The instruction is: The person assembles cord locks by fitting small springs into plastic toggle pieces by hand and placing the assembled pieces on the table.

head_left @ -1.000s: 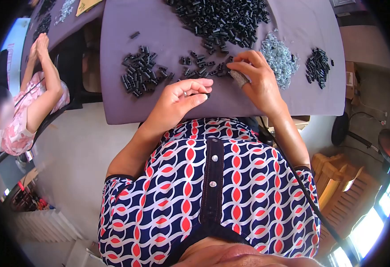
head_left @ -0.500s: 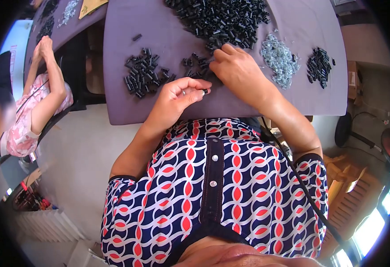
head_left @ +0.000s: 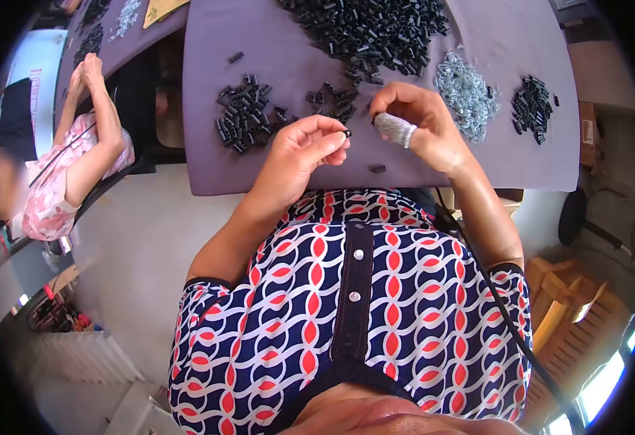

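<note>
My left hand (head_left: 310, 148) pinches a small black piece (head_left: 347, 133) between thumb and index finger, over the front part of the table. To its right, my right hand (head_left: 420, 123), with a grey cover (head_left: 394, 130) on the thumb, has its fingertips pressed together around something small and dark at their tips. A single black piece (head_left: 377, 168) lies near the table's front edge between the hands. Small black pieces (head_left: 332, 99) lie just beyond the hands, and a pile of black tubes (head_left: 243, 112) sits to the left.
The purple-covered table (head_left: 462, 170) also bears a large heap of black parts (head_left: 375, 32), a clear-parts pile (head_left: 467, 96) and a small black pile (head_left: 532, 109) at right. At left, another person (head_left: 78, 159) sits at a second table. Wooden pieces (head_left: 556, 297) stand at lower right.
My right hand has drawn back from the far heap and turned, showing its covered thumb. A loose black piece now shows near the front edge. The view has shifted slightly.
</note>
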The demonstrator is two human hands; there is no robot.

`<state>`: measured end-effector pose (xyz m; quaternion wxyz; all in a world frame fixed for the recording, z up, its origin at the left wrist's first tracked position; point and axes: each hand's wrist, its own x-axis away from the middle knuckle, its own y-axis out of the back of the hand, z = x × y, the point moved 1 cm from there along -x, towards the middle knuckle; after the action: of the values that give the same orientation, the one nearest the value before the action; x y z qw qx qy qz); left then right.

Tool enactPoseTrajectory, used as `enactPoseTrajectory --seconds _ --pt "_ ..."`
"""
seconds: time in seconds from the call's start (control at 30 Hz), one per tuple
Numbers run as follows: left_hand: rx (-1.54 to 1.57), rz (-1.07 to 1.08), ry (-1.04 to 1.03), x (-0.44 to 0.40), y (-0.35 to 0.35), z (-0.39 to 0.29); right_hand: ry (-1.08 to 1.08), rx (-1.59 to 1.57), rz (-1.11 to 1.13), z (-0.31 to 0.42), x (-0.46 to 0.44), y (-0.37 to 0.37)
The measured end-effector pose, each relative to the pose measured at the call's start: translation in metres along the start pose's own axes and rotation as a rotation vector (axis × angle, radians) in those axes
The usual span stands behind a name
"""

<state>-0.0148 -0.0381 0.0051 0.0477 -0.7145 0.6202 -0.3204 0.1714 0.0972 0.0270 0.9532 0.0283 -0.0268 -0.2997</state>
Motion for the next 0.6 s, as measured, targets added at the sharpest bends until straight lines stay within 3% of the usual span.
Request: enactPoseTrajectory --seconds 0.07,0.1,0.6 --pt "-0.02 0.041 0.015 -0.004 -0.007 0.002 -0.14 -0.421 0.043 0.001 0.01 0.0" --pt "-0.031 0.076 0.029 -0.006 -0.011 0.004 -0.128 -0.453 0.059 -0.004 0.014 0.0" --pt "-0.08 0.0 0.038 -0.007 -0.032 0.008 -0.036 -0.562 -0.001 -0.031 0.029 0.004"
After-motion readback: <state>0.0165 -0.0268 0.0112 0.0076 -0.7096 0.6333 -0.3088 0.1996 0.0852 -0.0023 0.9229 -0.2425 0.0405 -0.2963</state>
